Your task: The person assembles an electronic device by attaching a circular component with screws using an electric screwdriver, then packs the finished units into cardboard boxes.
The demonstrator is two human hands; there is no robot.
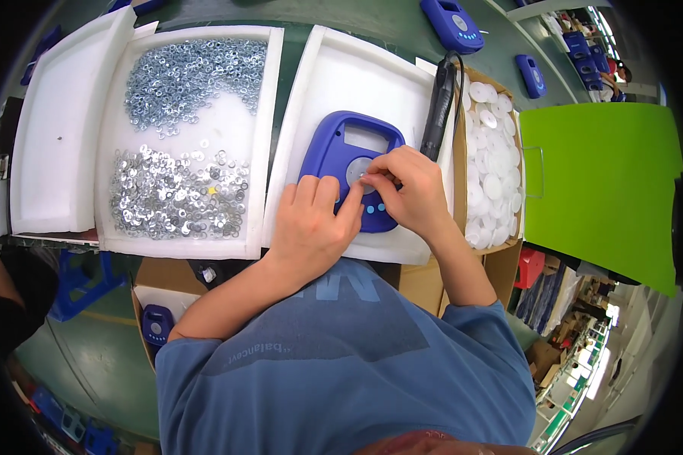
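Note:
A blue plastic housing [322,145] with a rectangular cut-out, a round grey recess [354,168] and light-blue dots lies in a white foam tray [340,57]. My left hand [311,227] rests on its near left side, the index finger stretched to the recess and the other fingers apart. Over the right of the recess, my right hand [411,189] has thumb and index finger pinched together. Whatever is between those fingertips is too small to make out. To the left, another foam tray [268,136] holds many shiny flat washers [174,197] and greyish spring-like rings [182,80].
A black corded power screwdriver [438,110] lies along the tray's right edge. Beside it stands a cardboard box [460,152] of white discs [492,186], then a bright green panel [599,182]. More blue housings [454,26] sit beyond. A person's arm [0,273] shows at far left.

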